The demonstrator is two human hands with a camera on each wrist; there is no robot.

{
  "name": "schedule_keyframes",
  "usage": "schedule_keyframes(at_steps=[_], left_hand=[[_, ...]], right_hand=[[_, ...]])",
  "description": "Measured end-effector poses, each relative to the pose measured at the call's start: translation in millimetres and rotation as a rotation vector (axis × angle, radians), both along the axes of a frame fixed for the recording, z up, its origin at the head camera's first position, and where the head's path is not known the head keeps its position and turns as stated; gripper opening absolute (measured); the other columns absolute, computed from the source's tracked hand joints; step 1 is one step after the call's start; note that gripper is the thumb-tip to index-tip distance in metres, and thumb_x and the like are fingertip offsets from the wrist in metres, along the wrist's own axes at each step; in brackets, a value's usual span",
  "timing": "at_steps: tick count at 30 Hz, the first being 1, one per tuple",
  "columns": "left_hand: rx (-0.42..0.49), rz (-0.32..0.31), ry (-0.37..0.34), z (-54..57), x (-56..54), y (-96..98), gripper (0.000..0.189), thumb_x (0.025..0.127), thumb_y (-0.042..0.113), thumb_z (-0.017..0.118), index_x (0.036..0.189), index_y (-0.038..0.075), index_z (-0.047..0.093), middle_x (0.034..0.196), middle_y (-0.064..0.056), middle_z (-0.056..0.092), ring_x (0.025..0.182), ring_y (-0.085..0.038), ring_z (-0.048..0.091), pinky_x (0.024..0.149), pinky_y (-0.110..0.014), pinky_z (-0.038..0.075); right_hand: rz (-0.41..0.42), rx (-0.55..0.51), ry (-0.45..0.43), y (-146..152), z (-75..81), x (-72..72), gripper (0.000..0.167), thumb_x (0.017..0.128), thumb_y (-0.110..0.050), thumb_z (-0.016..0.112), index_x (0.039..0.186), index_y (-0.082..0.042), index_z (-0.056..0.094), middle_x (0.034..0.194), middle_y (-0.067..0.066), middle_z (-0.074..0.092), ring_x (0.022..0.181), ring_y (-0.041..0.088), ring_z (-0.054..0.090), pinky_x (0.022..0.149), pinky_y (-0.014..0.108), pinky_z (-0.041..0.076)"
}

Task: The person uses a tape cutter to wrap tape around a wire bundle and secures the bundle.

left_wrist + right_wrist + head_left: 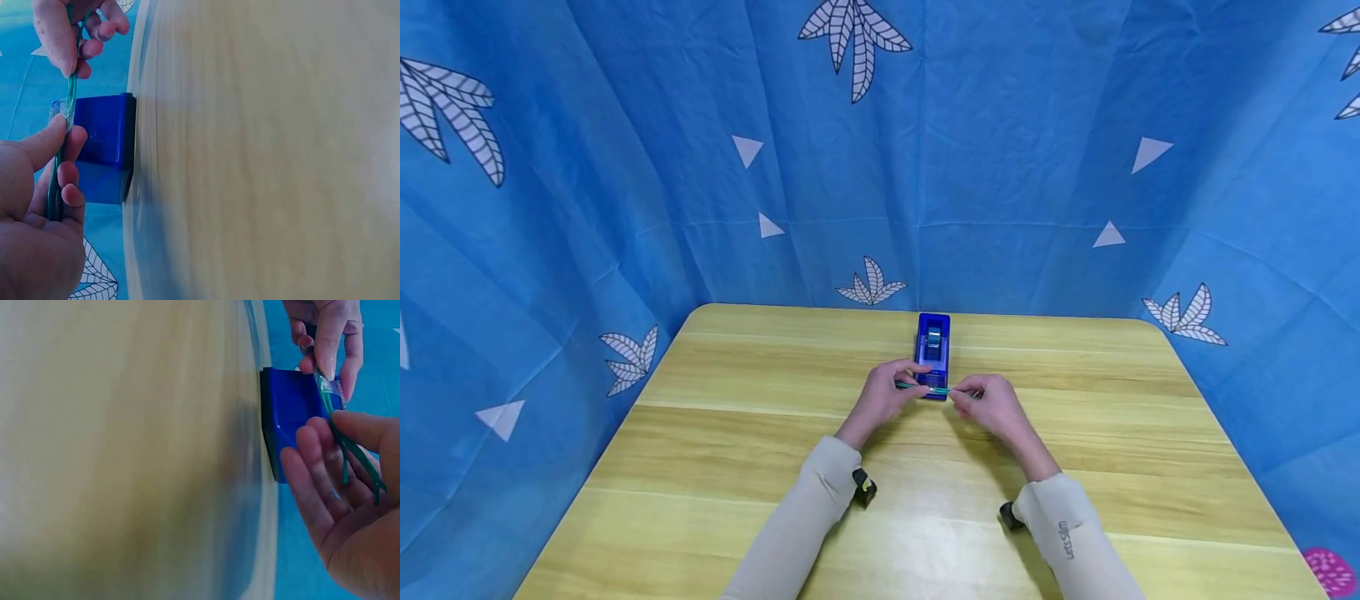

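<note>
Both hands hold a thin bundle of green cords [938,390], with a piece of clear tape [333,386] on its middle. My left hand [883,393] pinches the bundle at the tape between thumb and forefinger, the cords running back into the palm. On the other side, my right hand [994,406] pinches the cords between thumb and fingertips; their loose ends [377,487] hang over its fingers. Just beyond the hands stands a blue tape dispenser [934,363] with a roll of tape [934,337] in it. Its near end lies under the cords in the head view.
The dispenser stands on a light wooden table [715,467], near its far edge. A blue curtain [1000,167] with leaf and triangle prints hangs behind and at both sides. Small black wrist cameras [864,488] sit at the sleeve cuffs.
</note>
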State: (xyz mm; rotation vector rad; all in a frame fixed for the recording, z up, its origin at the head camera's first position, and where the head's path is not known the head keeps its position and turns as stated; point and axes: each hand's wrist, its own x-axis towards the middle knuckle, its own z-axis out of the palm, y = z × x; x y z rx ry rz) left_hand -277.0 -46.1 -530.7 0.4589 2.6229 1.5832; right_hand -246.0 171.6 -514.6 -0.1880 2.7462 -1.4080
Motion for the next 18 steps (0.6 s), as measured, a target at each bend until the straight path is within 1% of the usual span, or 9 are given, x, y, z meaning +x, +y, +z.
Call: schedule_keyframes(at_steps=[2,5,8,10,13,18], left_hand=[[0.001,0.002,-0.001,-0.6,-0.4,-0.1,0.03,0.092,0.018,0.08,0.121,0.024,0.076,0.126,-0.004,0.073,0.094,-0.012,0.071,0.072,-0.025,0.059],[0.003,0.002,-0.002,-0.8,-0.9,0.0,0.031,0.092,0.019,0.08,0.122,0.024,0.076,0.125,-0.004,0.073,0.094,-0.012,0.071,0.072,-0.025,0.059],[0.007,0.002,-0.008,-0.4,-1.3,-0.2,0.031,0.092,0.02,0.08,0.122,0.025,0.076,0.127,-0.003,0.072,0.093,-0.012,0.071,0.073,-0.025,0.06],[0.013,0.0,-0.012,-0.2,-1.5,-0.4,0.031,0.092,0.02,0.08,0.122,0.025,0.076,0.129,-0.002,0.071,0.093,-0.012,0.071,0.073,-0.025,0.06],[0.026,-0.004,-0.014,0.0,-1.9,-1.0,0.03,0.092,0.02,0.08,0.122,0.024,0.076,0.129,-0.002,0.071,0.092,-0.012,0.071,0.072,-0.026,0.06],[0.044,-0.015,-0.008,-1.4,-2.4,-2.2,0.03,0.092,0.019,0.081,0.121,0.023,0.077,0.126,-0.004,0.073,0.09,-0.011,0.072,0.072,-0.026,0.06]], right_hand=[[0.015,0.093,0.055,-1.2,2.2,-0.8,0.019,0.097,-0.022,0.072,0.104,-0.006,0.08,0.085,0.006,0.077,0.075,0.02,0.07,0.066,0.031,0.053],[0.019,0.227,0.167,-4.4,6.5,-1.6,0.017,0.095,-0.024,0.074,0.106,-0.012,0.08,0.093,0.004,0.079,0.083,0.021,0.072,0.074,0.038,0.057],[0.012,0.291,0.28,-10.3,10.2,-2.8,0.015,0.094,-0.023,0.076,0.105,-0.014,0.081,0.095,0.003,0.08,0.086,0.022,0.074,0.076,0.044,0.058],[0.003,0.294,0.338,-15.0,11.1,-3.6,0.011,0.092,-0.021,0.078,0.1,-0.014,0.082,0.094,0.003,0.08,0.083,0.021,0.074,0.074,0.043,0.058],[-0.002,0.28,0.413,-21.1,9.1,-5.3,0.007,0.09,-0.018,0.081,0.095,-0.013,0.083,0.091,0.004,0.079,0.077,0.019,0.074,0.069,0.04,0.059],[0.007,0.229,0.481,-25.6,1.1,-8.3,0.006,0.088,-0.015,0.084,0.092,-0.011,0.084,0.085,0.005,0.077,0.069,0.017,0.071,0.063,0.034,0.059]])
